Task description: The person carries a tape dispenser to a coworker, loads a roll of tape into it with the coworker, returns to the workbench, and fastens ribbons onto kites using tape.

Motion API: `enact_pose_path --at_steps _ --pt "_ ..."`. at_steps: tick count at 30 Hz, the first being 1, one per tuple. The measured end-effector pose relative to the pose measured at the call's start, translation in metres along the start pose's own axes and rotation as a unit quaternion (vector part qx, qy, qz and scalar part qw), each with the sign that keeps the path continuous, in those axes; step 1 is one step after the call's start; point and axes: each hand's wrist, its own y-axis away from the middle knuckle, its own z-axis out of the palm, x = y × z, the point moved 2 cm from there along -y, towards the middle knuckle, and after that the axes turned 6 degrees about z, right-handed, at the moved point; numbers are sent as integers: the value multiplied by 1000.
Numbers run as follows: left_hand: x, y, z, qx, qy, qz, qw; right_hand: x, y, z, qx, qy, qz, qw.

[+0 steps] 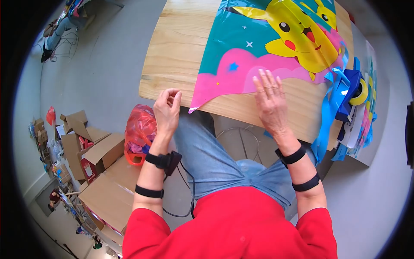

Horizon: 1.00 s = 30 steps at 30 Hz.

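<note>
A glossy printed sheet with yellow cartoon figures on teal and pink lies over the wooden table. My right hand rests palm down across the sheet's lower pink edge, its fingers stretched out. At the table's left front corner is my left hand, fingers curled together, just left of the sheet's pointed corner. Whether anything small is between those fingers is hidden. Blue ribbon strips hang over the table's right side, by a blue tape dispenser with a yellow roll.
A red plastic bag and opened cardboard boxes stand to the left. Beyond the table's right edge sits a box with colourful sheets. A wire stool frame shows under the table. A person's leg is at the upper left.
</note>
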Motion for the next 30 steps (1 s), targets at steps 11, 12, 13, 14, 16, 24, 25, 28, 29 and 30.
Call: enact_pose_path --at_steps 11,12,13,14,16,24,25,28,29,30 --pt "5 5 20 -56 -81 -5 995 -56 1 39 -121 -74 -66 988" --pt "0 4 17 -75 -44 -26 996 -56 0 39 -121 -72 -68 988" --pt "-3 3 14 -94 -6 -46 995 -55 1 39 -122 -70 -69 988" --pt "-2 4 12 -71 -17 -18 997 -55 2 39 -119 -71 -71 988" --pt "8 7 6 -24 -36 42 998 -54 2 42 -109 -69 -73 989" --pt "45 43 33 -198 -279 271 900 -33 17 28 -6 -116 -41 992" --pt "42 45 37 -188 -311 276 890 -26 23 13 24 -142 -33 989" --pt "50 46 41 -154 -358 303 870 0 55 -39 116 -126 -3 985" --pt "53 46 43 -147 -359 308 869 16 68 -54 122 -124 40 984" --pt "55 47 43 -140 -366 309 867 33 88 -72 128 -128 81 980"
